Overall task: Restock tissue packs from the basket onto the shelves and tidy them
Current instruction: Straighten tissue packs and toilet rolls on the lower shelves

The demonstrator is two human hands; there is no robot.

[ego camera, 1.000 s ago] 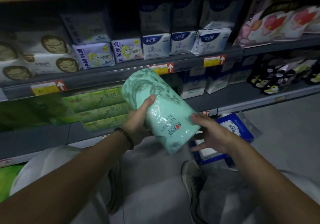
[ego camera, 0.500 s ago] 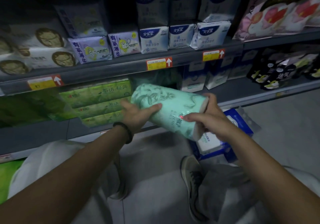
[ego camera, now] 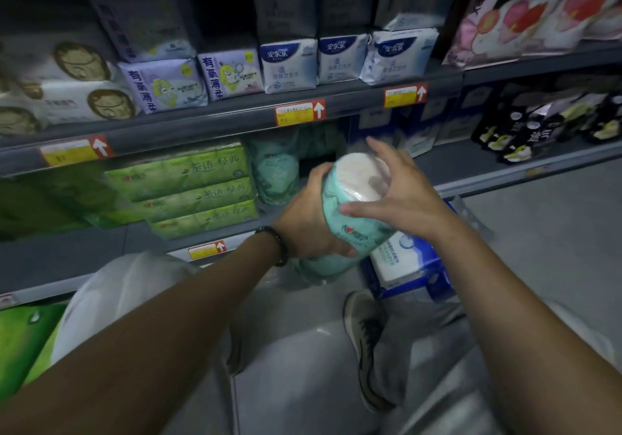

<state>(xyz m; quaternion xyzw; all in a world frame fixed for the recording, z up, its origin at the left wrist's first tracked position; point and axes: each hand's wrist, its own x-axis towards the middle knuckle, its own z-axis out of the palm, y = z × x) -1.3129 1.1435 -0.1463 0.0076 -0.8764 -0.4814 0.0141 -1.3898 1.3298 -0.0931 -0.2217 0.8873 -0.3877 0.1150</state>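
The mint tissue roll pack point(ego camera: 356, 205) has been swung end-on since half a second ago, gripped by left hand point(ego camera: 311, 219) and right hand point(ego camera: 400, 192) fingers mid-frame, aimed at a gap beside green packs point(ego camera: 192, 189) and another mint pack point(ego camera: 276, 172)

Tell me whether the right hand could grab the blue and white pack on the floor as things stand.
Probably not right away: the right hand is wrapped over the end of the teal roll pack, which the left hand also grips. The blue and white pack lies just below, otherwise unobstructed.
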